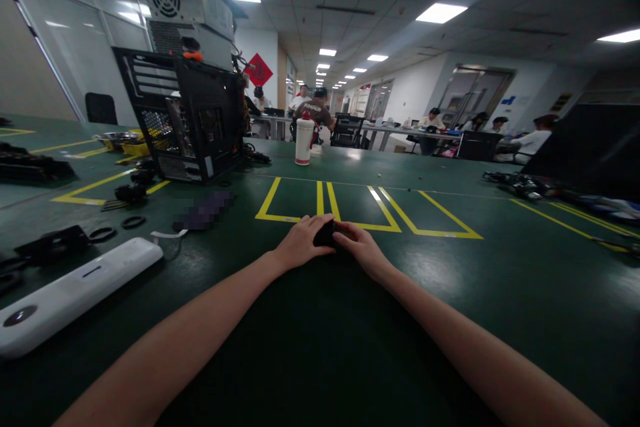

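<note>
Between my two hands is a small black block-like object (325,234), too dark to make out its kind. My left hand (303,241) is wrapped round its left side, fingers over the top and thumb along the near side. My right hand (361,245) has its fingertips pressed against the object's right side. Both hands are low over the green tabletop (320,347), just in front of yellow tape outlines (350,225). Part of the object is hidden by my fingers.
A black computer case (195,120) with power supply units on top stands at the back left. Beyond the tape is a white tumbler (303,140). A long white device (80,293), black rings (133,221) and dark parts lie at left. Cables (525,183) lie at right. People sit farther back.
</note>
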Motion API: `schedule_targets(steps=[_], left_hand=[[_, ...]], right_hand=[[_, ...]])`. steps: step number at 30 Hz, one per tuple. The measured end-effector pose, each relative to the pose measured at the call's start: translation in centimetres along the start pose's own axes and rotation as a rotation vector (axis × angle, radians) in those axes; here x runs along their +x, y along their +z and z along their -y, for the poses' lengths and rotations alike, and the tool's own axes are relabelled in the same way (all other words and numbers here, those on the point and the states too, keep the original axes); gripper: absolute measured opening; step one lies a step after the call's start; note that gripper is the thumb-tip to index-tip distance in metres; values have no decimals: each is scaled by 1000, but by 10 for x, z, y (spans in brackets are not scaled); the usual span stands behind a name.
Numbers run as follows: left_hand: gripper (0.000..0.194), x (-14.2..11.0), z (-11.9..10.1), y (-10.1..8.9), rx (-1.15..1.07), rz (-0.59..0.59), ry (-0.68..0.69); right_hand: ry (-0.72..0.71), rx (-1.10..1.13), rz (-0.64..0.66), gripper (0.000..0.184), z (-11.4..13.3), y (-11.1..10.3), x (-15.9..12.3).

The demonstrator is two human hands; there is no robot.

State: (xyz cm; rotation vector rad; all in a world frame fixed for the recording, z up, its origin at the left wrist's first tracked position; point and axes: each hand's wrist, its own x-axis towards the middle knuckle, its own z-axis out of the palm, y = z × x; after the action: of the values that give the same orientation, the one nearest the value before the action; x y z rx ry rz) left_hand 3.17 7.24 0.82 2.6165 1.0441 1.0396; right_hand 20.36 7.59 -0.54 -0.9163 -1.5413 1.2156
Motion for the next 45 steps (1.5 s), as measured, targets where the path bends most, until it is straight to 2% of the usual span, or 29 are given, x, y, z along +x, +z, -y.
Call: schedule_targets(steps=[5, 9, 13, 16, 20, 25, 28, 31, 35, 40, 45], left_hand=[[63, 0, 0, 0, 8, -2, -7], [63, 0, 1, 1, 10, -3, -1], [63, 0, 0, 0, 8, -5, -6], [63, 0, 0, 0, 8, -9, -10], [61, 0, 0, 0, 12, 2, -8], [64, 0, 0, -1, 16, 6, -15], [64, 0, 0, 0, 17, 6, -18], [64, 0, 0, 0, 18, 6, -18], [63, -1, 0, 0, 21, 5, -18], [65, 0, 2, 2, 22, -4, -16], [65, 0, 2, 1, 20, 0, -17]], right_hand=[[-16, 62, 45, 34, 2, 1, -2], [-25, 26, -22, 26, 1, 3, -2], [22, 2, -53, 34, -1, 3, 1], [37, 30, -12, 34, -2, 2, 1], [-31, 104, 35, 37, -3, 2, 0], [-19, 59, -24, 27, -2, 2, 0], [27, 49, -47, 32, -2, 2, 1], [58, 76, -3, 35, -1, 1, 1], [-21, 148, 55, 37, 0, 2, -2], [-33, 84, -15, 27, 1, 5, -1], [35, 36, -45, 35, -2, 3, 2]])
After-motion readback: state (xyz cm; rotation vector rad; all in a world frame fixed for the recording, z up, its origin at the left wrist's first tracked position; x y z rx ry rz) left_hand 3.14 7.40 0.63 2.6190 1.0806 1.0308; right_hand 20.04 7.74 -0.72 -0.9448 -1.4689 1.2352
